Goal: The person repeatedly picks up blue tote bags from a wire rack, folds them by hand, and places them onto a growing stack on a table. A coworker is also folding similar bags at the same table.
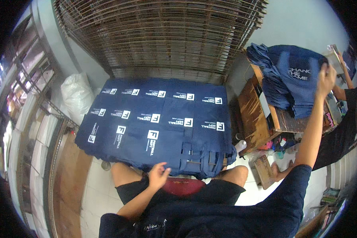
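Note:
My right hand (326, 81) stretches out to the far right, its fingers closed at the corner of a navy tote bag (295, 87) with white print, on a pile of similar bags. The hand and bag are slightly blurred. My left hand (158, 176) hovers over my lap at the near edge of the table, fingers loosely bent and apart, nothing in it. Before me, rows of navy tote bags (137, 105) with white printed panels cover the table, overlapping one another. Near the right front corner, bag handles (200, 158) show.
A worn wooden cabinet (252, 113) bears the bag pile. Behind the table rises a rack of stacked slats (158, 35). A white plastic sack (77, 95) stands at left, and a white bottle (240, 146) by the table's right corner. Another person in dark clothes (341, 139) is at far right.

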A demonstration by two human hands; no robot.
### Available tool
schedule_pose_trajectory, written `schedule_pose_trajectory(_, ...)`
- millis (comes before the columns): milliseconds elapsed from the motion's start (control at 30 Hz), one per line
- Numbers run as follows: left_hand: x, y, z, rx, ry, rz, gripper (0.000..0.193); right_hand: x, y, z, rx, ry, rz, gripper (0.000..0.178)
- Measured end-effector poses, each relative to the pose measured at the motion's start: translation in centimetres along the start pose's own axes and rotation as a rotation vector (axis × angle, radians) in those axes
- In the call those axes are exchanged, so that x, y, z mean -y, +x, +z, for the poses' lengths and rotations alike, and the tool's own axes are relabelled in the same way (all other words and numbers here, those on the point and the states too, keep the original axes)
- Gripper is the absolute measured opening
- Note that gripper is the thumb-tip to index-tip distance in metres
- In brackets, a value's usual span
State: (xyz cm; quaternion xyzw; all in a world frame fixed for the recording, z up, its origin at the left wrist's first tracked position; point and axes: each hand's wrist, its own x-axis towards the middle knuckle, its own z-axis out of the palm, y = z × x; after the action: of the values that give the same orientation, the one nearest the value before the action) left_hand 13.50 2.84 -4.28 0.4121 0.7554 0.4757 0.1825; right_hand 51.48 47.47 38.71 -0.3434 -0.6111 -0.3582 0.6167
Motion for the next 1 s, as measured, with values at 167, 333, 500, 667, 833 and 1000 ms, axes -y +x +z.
schedule_pose_trajectory(167, -12.7, 2.2, 6.1, 0.856, -1.106, -0.546, 0.081, 6.0, 0.1, -8.2, 0.163, 0.586, 0.428, 0.031)
schedule_pose_trajectory(333, -20.8, 5.4, 7.0, 1.037, -1.857, -0.694, 0.112, 9.8, -6.1, -15.8, 0.397, 0.925, 0.546, 0.037)
schedule_pose_trajectory(500, -20.6, 6.6, 4.5, 0.709, -1.824, -0.403, 0.07, 8.3, -13.7, -16.3, 0.626, 1.241, 0.794, 0.044)
schedule_pose_trajectory(667, -18.8, 7.8, 1.6, 0.273, -1.518, -0.145, 0.048, 9.3, -23.7, -17.5, 0.68, 1.725, 1.352, 0.051)
schedule_pose_trajectory(833, -14.3, 7.9, 0.0, 0.022, -1.28, -0.085, 0.059, 14.9, -33.9, -19.5, 0.758, 2.214, 1.789, 0.057)
schedule_pose_trajectory(1000, -13.4, 10.3, -2.1, 0.003, -1.154, -0.046, 0.049, 18.2, -38.6, -15.8, 0.911, 2.46, 1.965, 0.064)
